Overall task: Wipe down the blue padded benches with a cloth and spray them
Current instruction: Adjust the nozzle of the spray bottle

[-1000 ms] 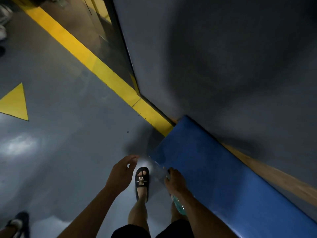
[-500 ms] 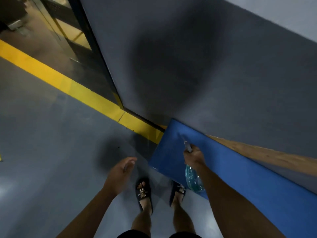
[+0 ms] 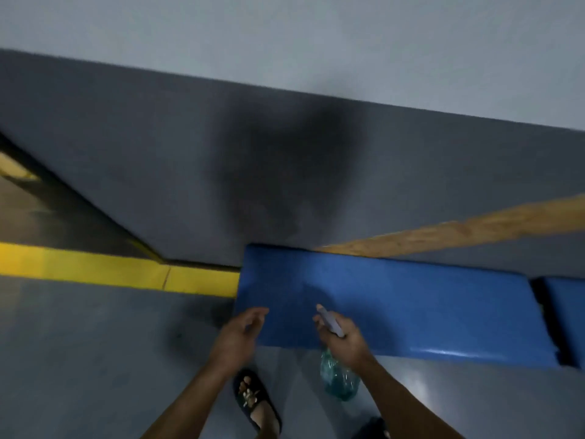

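the blue padded bench [image 3: 411, 299] lay flat along the foot of the far wall, its near edge glossy. a 2nd blue pad [image 3: 569, 315] sat just right of it across a dark gap. the spray bottle [image 3: 336, 375], clear greenish with a pale nozzle, hung tilted at the bench's near edge, nozzle aimed over the pad.

Grey floor [image 3: 79, 359] underfoot, glossy, with 1 yellow painted stripe [image 3: 120, 272] running from the left edge up to the wall base. Wall [image 3: 126, 153] ahead is dark grey below and paler grey above, with my shadow [image 3: 285, 172] falling on the dark band and 1 wooden strip [image 3: 459, 229] slanting along it at right. My left foot wears a dark sandal [image 3: 256, 400]; a dark-framed opening [image 3: 38, 191] shows at far left, blurred.
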Demonstrator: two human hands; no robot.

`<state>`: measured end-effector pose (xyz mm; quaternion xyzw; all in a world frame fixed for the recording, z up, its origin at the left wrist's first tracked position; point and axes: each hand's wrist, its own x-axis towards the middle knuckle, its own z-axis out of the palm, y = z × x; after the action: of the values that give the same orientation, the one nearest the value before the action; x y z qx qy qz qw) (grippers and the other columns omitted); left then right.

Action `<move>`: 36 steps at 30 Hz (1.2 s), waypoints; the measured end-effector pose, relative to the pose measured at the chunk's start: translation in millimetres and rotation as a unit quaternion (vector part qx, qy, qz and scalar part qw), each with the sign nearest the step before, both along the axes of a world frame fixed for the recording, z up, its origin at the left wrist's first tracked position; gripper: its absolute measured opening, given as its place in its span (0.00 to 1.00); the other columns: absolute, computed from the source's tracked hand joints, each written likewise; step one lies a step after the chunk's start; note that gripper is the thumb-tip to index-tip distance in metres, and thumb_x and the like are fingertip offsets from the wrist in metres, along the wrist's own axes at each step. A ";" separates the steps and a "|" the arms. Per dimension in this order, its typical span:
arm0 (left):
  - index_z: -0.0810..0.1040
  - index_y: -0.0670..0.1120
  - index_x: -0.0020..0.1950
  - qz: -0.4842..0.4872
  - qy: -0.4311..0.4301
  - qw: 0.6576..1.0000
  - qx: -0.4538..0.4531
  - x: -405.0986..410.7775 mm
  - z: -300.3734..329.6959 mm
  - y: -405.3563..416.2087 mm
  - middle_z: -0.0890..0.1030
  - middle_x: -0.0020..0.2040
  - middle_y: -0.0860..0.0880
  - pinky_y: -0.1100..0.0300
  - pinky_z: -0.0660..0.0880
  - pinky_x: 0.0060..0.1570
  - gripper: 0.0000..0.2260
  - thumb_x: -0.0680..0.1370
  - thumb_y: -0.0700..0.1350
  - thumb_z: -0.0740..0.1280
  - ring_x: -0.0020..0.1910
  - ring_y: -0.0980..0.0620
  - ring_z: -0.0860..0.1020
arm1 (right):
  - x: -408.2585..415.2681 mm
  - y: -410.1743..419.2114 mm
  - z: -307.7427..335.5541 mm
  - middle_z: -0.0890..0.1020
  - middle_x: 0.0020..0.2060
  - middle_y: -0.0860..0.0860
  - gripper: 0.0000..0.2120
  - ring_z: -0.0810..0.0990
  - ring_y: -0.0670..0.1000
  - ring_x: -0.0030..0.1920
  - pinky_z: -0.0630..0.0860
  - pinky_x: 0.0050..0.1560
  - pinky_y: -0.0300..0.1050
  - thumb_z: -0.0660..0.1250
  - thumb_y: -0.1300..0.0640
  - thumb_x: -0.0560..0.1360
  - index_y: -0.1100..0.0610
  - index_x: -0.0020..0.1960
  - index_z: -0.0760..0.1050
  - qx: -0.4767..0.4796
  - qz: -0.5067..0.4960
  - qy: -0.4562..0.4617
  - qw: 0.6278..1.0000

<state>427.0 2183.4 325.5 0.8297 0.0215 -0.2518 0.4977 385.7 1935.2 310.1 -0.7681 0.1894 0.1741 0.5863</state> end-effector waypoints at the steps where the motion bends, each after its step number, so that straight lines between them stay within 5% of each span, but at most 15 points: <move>1: 0.78 0.59 0.54 -0.014 0.002 1.000 -0.012 1.5 7.8 -23.5 0.81 0.53 0.67 0.70 0.71 0.57 0.09 0.82 0.44 0.62 0.55 0.68 0.77 | -4.9 -16.3 12.4 0.80 0.37 0.50 0.05 0.79 0.50 0.36 0.77 0.36 0.48 0.65 0.65 0.76 0.59 0.46 0.80 0.016 -0.011 -0.006 1.000; 3: 0.78 0.59 0.52 -0.036 0.010 0.999 -0.036 4.8 25.2 -76.8 0.81 0.49 0.70 0.72 0.72 0.55 0.10 0.81 0.43 0.64 0.53 0.67 0.79 | -17.0 -52.6 38.6 0.79 0.36 0.51 0.05 0.78 0.52 0.35 0.76 0.34 0.45 0.64 0.68 0.73 0.63 0.45 0.78 0.049 -0.033 -0.028 0.998; 7: 0.80 0.50 0.48 -0.104 -0.018 0.991 -0.077 -3.0 76.9 -203.0 0.84 0.38 0.57 0.66 0.75 0.47 0.07 0.81 0.42 0.63 0.41 0.61 0.81 | -54.3 -142.4 82.8 0.81 0.37 0.54 0.10 0.79 0.55 0.34 0.78 0.35 0.48 0.63 0.71 0.69 0.65 0.46 0.80 0.077 -0.062 -0.096 0.990; 10: 0.79 0.50 0.41 -0.203 -0.025 0.974 -0.092 -28.2 115.7 -304.3 0.80 0.30 0.50 0.61 0.72 0.41 0.14 0.82 0.53 0.60 0.33 0.56 0.77 | -100.1 -223.7 112.5 0.84 0.41 0.53 0.13 0.81 0.52 0.35 0.79 0.36 0.47 0.64 0.71 0.67 0.67 0.50 0.81 0.099 -0.106 -0.113 0.983; 12: 0.78 0.46 0.38 -0.264 -0.028 0.958 -0.108 -51.6 133.4 -372.7 0.77 0.28 0.48 0.55 0.70 0.39 0.23 0.79 0.62 0.58 0.32 0.51 0.74 | -135.0 -278.4 134.4 0.85 0.42 0.56 0.15 0.81 0.51 0.35 0.78 0.36 0.45 0.64 0.69 0.65 0.66 0.50 0.82 0.105 -0.131 -0.120 0.978; 16: 0.73 0.42 0.35 -0.371 -0.028 0.920 -0.126 -106.8 171.1 -506.9 0.79 0.31 0.41 0.53 0.73 0.41 0.26 0.82 0.60 0.57 0.32 0.48 0.76 | -201.5 -388.5 170.1 0.84 0.37 0.56 0.10 0.81 0.49 0.39 0.75 0.39 0.42 0.66 0.70 0.63 0.63 0.42 0.82 0.066 -0.136 -0.147 0.978; 18: 0.72 0.45 0.32 -0.405 -0.025 0.906 -0.120 -132.5 186.0 -566.4 0.79 0.31 0.43 0.55 0.72 0.37 0.26 0.80 0.63 0.58 0.31 0.49 0.75 | -232.5 -440.8 179.2 0.83 0.35 0.54 0.09 0.79 0.48 0.37 0.73 0.38 0.41 0.67 0.69 0.64 0.63 0.43 0.82 0.047 -0.154 -0.157 0.974; 21: 0.70 0.48 0.30 -0.445 -0.023 0.887 -0.122 -165.2 206.7 -646.0 0.75 0.28 0.50 0.57 0.69 0.33 0.24 0.80 0.63 0.58 0.28 0.53 0.70 | -273.9 -508.3 188.5 0.80 0.35 0.63 0.09 0.74 0.52 0.34 0.69 0.37 0.47 0.68 0.62 0.65 0.57 0.44 0.83 -0.002 -0.204 -0.177 0.963; 25: 0.71 0.38 0.35 -0.504 -0.048 0.852 -0.133 -202.7 226.7 -741.3 0.73 0.26 0.54 0.58 0.65 0.33 0.26 0.82 0.58 0.57 0.28 0.54 0.66 | -317.9 -587.2 195.5 0.76 0.41 0.65 0.08 0.78 0.59 0.40 0.74 0.41 0.56 0.68 0.62 0.64 0.62 0.42 0.80 -0.046 -0.274 -0.207 0.938; 31: 0.68 0.45 0.38 -0.573 -0.087 0.801 -0.151 -233.5 228.1 -877.9 0.75 0.32 0.45 0.56 0.66 0.34 0.21 0.80 0.61 0.60 0.30 0.56 0.68 | -369.6 -691.6 218.9 0.75 0.32 0.52 0.07 0.73 0.46 0.33 0.69 0.35 0.38 0.68 0.66 0.63 0.63 0.41 0.78 0.012 -0.379 -0.220 0.899; 36: 0.72 0.41 0.43 -0.638 -0.057 0.746 -0.183 -245.8 236.7 -999.0 0.74 0.31 0.53 0.59 0.70 0.37 0.18 0.80 0.56 0.64 0.32 0.54 0.72 | -394.2 -789.1 233.6 0.81 0.35 0.55 0.09 0.76 0.51 0.36 0.71 0.38 0.45 0.68 0.63 0.64 0.58 0.44 0.81 -0.003 -0.433 -0.199 0.879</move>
<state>181.2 1184.3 562.2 0.5563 -0.5876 -0.4616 0.3635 -8.6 1146.2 543.6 -0.6297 0.3826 -0.2538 0.6266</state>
